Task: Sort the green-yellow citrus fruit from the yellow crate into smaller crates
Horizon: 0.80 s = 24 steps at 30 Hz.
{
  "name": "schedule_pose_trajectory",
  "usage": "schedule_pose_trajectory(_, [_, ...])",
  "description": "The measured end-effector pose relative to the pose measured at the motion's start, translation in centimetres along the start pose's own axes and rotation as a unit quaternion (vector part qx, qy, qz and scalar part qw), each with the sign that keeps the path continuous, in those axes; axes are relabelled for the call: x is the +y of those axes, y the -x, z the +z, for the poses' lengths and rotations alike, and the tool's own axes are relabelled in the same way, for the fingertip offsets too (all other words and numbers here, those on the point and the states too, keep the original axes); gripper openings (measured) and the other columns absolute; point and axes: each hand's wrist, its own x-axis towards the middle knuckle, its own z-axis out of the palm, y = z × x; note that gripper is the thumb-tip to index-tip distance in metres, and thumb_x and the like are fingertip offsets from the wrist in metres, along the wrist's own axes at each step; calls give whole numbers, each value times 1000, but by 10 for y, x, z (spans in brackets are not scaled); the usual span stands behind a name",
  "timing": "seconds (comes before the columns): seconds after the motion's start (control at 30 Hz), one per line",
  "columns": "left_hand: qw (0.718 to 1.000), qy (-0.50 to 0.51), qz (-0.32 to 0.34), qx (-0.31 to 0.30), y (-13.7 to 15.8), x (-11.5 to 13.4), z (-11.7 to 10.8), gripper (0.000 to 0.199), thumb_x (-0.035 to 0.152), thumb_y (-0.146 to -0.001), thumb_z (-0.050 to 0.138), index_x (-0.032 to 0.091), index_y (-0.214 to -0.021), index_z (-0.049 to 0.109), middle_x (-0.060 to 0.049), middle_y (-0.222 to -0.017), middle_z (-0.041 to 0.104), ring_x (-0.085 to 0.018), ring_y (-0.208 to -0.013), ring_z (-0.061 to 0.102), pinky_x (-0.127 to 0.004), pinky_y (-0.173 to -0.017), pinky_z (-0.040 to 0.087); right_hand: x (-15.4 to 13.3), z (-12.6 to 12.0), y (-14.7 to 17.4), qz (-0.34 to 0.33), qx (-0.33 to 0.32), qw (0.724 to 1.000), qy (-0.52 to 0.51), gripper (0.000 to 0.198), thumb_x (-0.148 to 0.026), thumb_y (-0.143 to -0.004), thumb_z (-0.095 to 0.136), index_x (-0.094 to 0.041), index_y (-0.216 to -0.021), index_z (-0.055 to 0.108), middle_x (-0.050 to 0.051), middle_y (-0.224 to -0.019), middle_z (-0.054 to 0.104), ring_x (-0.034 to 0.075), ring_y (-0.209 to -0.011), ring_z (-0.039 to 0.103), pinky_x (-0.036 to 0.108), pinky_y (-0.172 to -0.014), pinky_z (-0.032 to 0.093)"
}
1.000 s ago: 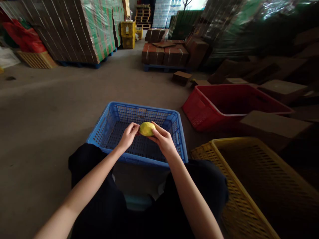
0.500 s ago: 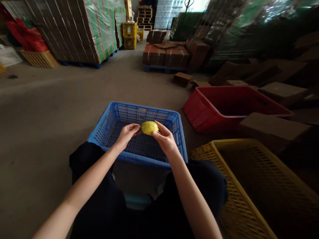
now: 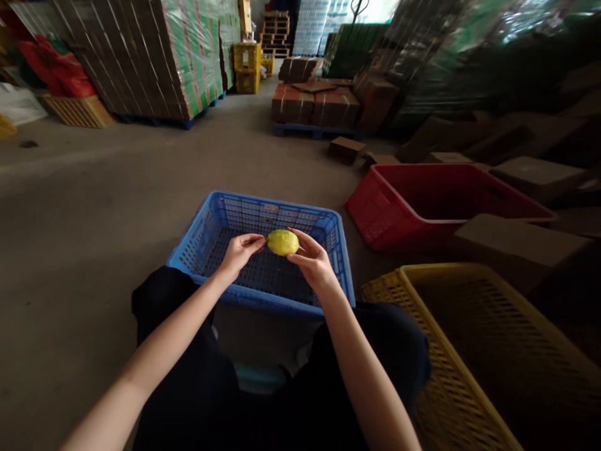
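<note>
A yellow lemon [image 3: 283, 242] with a faint green tinge is held sideways above a blue slatted crate [image 3: 282, 303]. My right hand [image 3: 312, 260] grips its right end, thumb below and fingers above. At the lemon's left tip, my left hand [image 3: 241, 252] is closed in a pinch, with thumb and fingertips together at the tip. Whether a bit of stem sits between those fingertips is too small to see. The crate's slatted floor shows beneath both hands, in front of my knees.
To the right stand a red tub [image 3: 375, 210] and a yellow slatted crate [image 3: 446, 338], with cardboard boxes [image 3: 521, 244] beside them. Further back are strapped cartons on a blue pallet [image 3: 314, 130], stacked yellow crates [image 3: 247, 66] and a tall wrapped carton stack [image 3: 141, 62].
The lemon appears slightly turned between my hands, its surface a little greener. Both hands keep nearly the same place and grip. The whole view has shifted slightly.
</note>
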Motion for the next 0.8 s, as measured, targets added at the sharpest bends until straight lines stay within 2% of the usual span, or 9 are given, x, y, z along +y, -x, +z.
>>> schedule_pose_trajectory(0.33, [999,-40,28,-6,0,2,-2,26,34,-57,80,15,-73,73,-3,-69,70,-14,-68,60,-29,-71,48,-2,-1,0,18,9,1000,8,58,-20,-51,83,-25,-106,68,3,-118,69,26,-107,63,41,-97,47])
schedule_pose_trajectory(0.6, [999,-33,25,2,0,1,-2,29,38,-55,81,15,-72,73,-2,-68,68,-13,-66,57,-27,-68,46,-2,0,1,34,19,999,-7,57,-22,-52,84,-23,-106,68,3,-112,71,23,-102,65,38,-94,49])
schedule_pose_trajectory(0.73, [998,-61,29,-13,-1,-1,-2,31,43,-60,78,15,-70,69,-2,-68,66,-14,-65,58,-27,-67,47,-4,0,2,81,30,996,3,50,-28,-55,84,-20,-102,68,5,-103,72,23,-94,68,35,-83,55])
schedule_pose_trajectory(0.8, [995,-89,31,-32,-1,-1,-2,30,43,-64,75,15,-68,64,-1,-66,64,-14,-64,58,-27,-66,46,-3,0,1,102,27,994,17,41,-33,-60,82,-18,-97,69,6,-94,73,21,-83,70,32,-74,58])
